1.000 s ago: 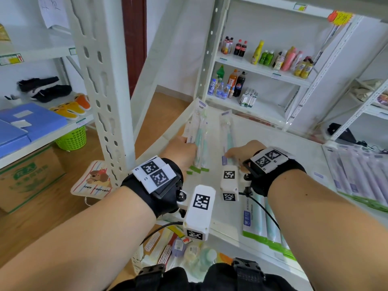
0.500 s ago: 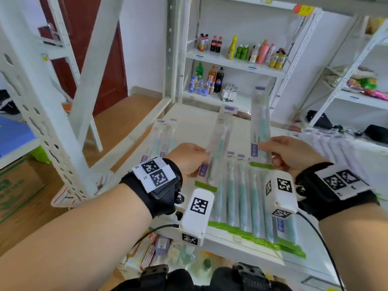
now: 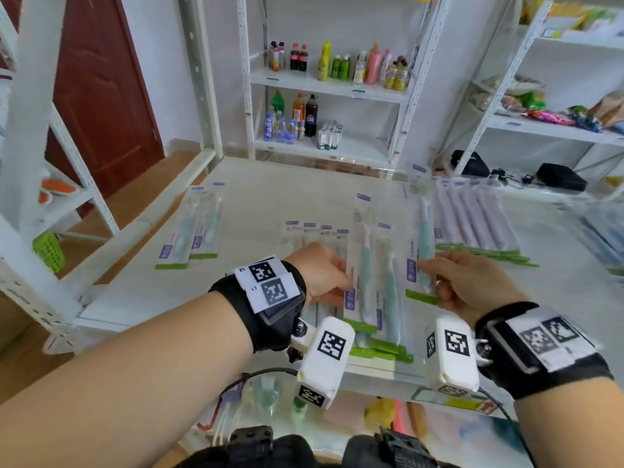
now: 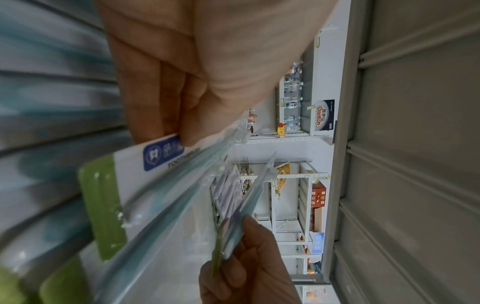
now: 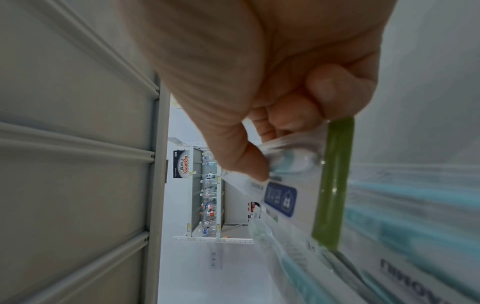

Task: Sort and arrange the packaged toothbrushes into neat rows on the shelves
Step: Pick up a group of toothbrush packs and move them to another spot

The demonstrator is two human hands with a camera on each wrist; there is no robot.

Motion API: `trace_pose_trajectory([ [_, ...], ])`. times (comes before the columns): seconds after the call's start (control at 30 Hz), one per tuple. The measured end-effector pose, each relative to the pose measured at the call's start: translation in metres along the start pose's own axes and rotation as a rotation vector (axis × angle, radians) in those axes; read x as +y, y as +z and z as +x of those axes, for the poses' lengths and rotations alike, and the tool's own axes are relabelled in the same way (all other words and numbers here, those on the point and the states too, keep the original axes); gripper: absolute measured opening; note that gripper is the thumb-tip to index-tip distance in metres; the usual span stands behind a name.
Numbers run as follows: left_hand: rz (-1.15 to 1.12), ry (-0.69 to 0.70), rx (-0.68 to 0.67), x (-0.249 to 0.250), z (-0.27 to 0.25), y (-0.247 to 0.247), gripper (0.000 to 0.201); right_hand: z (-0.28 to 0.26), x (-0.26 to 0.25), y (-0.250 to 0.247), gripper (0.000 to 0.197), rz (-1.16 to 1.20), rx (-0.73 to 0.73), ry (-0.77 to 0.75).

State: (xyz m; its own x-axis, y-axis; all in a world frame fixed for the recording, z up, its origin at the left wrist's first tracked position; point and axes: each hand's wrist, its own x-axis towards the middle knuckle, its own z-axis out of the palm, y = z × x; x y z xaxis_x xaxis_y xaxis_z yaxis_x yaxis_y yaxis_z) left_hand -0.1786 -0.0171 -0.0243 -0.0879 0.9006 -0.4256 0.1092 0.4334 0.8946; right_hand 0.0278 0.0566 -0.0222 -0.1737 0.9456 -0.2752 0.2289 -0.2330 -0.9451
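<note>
My left hand (image 3: 324, 275) pinches the lower end of a packaged teal toothbrush (image 3: 363, 261), lifted above a row of like packs (image 3: 388, 298) on the white shelf (image 3: 263, 204). In the left wrist view the left hand (image 4: 182, 115) grips that pack (image 4: 161, 185) near its blue label. My right hand (image 3: 462, 282) holds a second teal pack (image 3: 422, 238) upright by its green-edged bottom; the right wrist view shows thumb and fingers (image 5: 249, 164) pinching the pack (image 5: 288, 191). Two more teal packs (image 3: 192, 228) lie at the shelf's left. A row of purple packs (image 3: 472, 221) lies at the right.
White slotted uprights (image 3: 23, 184) stand at my left, with a green basket (image 3: 49, 251) below. Drink bottles (image 3: 337, 65) fill shelves straight ahead. Snack bags (image 3: 553, 113) sit on shelves at the right. More goods show on the shelf below (image 3: 270, 400).
Both hands have lifted a teal pack off the shelf and carried them right, over the row of teal packs; the view has turned right with them.
</note>
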Motion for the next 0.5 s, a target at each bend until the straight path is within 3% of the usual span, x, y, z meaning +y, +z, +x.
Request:
trace_pose_trajectory([
  [0.5, 0.172, -0.038, 0.026, -0.001, 0.007, 0.025, 0.016, -0.010, 0.027, -0.012, 0.007, 0.065, -0.051, 0.046],
])
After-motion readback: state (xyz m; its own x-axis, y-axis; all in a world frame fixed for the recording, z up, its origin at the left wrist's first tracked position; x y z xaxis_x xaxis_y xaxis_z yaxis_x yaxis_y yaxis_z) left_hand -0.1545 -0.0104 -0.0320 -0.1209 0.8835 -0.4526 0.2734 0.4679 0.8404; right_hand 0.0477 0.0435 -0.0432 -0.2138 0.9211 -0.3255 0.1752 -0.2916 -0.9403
